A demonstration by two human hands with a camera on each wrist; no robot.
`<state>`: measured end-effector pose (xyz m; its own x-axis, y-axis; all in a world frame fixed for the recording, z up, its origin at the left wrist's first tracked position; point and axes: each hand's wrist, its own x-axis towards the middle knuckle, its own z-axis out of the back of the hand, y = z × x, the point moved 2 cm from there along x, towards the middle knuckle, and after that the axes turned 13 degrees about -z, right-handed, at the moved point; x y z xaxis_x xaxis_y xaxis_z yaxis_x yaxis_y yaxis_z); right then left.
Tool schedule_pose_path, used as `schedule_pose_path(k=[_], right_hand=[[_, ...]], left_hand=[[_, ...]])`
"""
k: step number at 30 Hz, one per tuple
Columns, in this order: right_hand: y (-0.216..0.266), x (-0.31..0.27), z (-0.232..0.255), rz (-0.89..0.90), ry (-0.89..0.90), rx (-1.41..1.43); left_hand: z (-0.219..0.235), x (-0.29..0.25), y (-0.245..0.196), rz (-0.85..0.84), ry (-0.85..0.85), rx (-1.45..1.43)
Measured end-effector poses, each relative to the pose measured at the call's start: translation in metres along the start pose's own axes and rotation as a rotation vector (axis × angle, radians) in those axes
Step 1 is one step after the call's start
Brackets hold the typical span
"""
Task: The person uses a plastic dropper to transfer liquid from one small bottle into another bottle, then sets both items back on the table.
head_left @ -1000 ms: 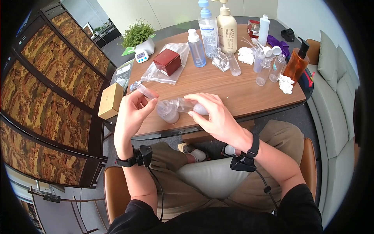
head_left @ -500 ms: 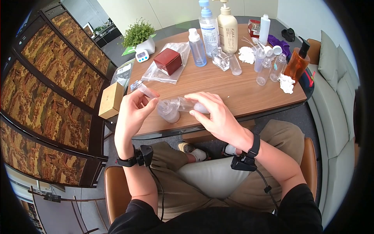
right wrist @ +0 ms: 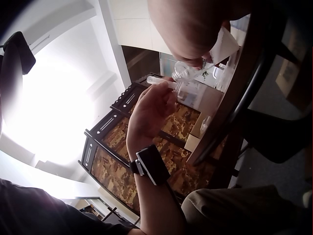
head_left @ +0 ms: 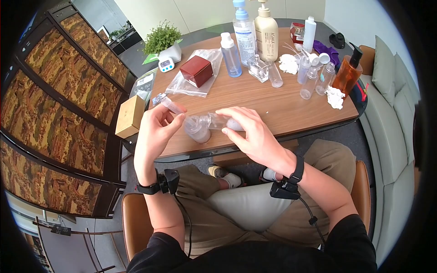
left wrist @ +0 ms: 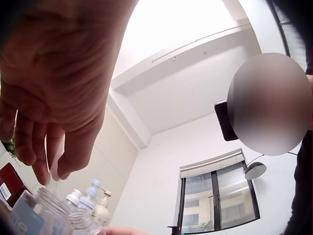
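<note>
Above the near edge of the wooden table (head_left: 273,107), my left hand (head_left: 157,129) pinches a thin clear tube (head_left: 172,106) whose tip points down at the mouth of a small clear bottle (head_left: 198,128). Lying on its side, a second clear bottle (head_left: 218,122) with a white end is gripped by my right hand (head_left: 248,129), its neck against the small bottle. In the right wrist view the left hand (right wrist: 149,115) holds the tube (right wrist: 161,82) beside the bottles (right wrist: 188,73). The left wrist view shows my left fingers (left wrist: 49,161) above a clear bottle (left wrist: 41,213).
Further back on the table stand a pump bottle (head_left: 265,29), blue bottles (head_left: 243,32), a dark red box (head_left: 195,71) on a plastic bag, several small clear bottles (head_left: 309,82), an orange bottle (head_left: 346,75), tissues (head_left: 335,98) and a potted plant (head_left: 161,41). A cardboard box (head_left: 129,116) sits at the left.
</note>
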<state>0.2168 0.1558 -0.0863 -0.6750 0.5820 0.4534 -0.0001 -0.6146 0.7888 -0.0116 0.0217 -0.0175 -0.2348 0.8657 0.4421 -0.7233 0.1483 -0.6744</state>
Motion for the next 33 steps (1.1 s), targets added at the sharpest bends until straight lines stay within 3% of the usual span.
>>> schedule_pose_path(k=[18, 21, 26, 28, 33], right_hand=[[-0.003, 0.000, -0.001, 0.003, 0.003, -0.012], [-0.003, 0.000, -0.001, 0.007, 0.003, -0.011], [-0.002, 0.000, 0.001, -0.025, 0.027, 0.002], [-0.002, 0.000, 0.001, -0.018, 0.036, 0.004], [-0.003, 0.001, -0.001, 0.008, 0.018, -0.002]], left_hand=[[0.006, -0.003, 0.002, -0.001, -0.075, -0.014], [0.018, -0.006, -0.005, -0.036, -0.242, -0.141], [0.032, -0.011, -0.010, -0.057, -0.369, -0.144], [0.029, -0.010, -0.013, -0.156, -0.428, -0.204], [0.012, -0.004, -0.013, -0.144, -0.342, -0.238]])
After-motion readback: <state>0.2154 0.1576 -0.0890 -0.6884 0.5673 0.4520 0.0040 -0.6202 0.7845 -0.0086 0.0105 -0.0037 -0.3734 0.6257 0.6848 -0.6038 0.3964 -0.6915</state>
